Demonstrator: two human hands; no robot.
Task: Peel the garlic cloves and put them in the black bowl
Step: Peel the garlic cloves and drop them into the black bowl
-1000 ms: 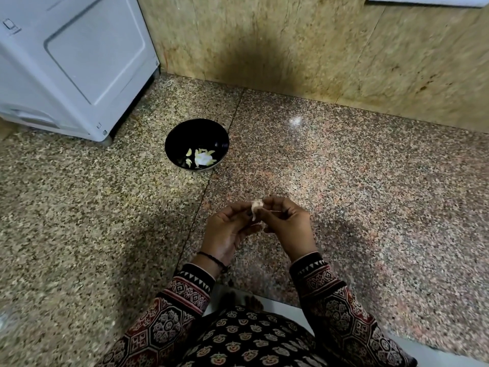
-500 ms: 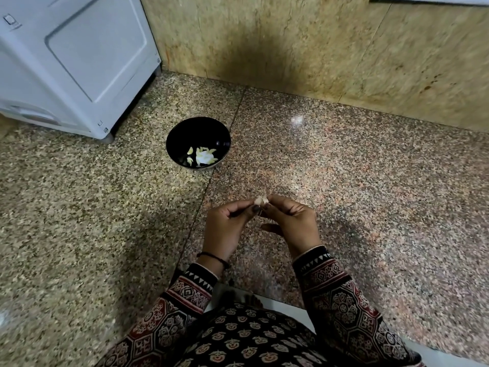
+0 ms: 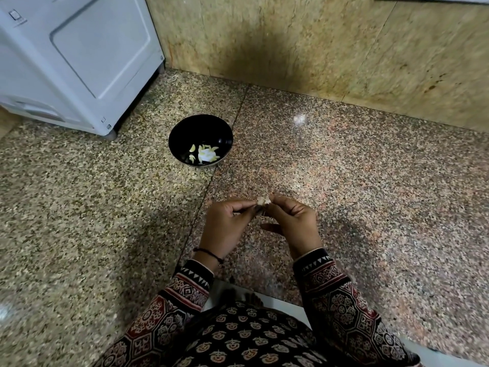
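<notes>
A small pale garlic clove (image 3: 263, 200) with papery skin is pinched between the fingertips of both hands above the granite floor. My left hand (image 3: 227, 226) holds it from the left with curled fingers. My right hand (image 3: 292, 223) pinches it from the right. The black bowl (image 3: 185, 128) stands on the floor farther off and to the left of the hands. Several peeled cloves (image 3: 193, 148) and a white scrap lie in its near side.
A white appliance (image 3: 74, 56) stands on the floor at the upper left, close behind the bowl. A beige stone wall (image 3: 317, 43) runs across the back. My patterned sleeves and lap fill the bottom of the view.
Both hands rose slightly away from my body with the clove. The clove sits lower between the fingertips than a second ago, less of it showing.
</notes>
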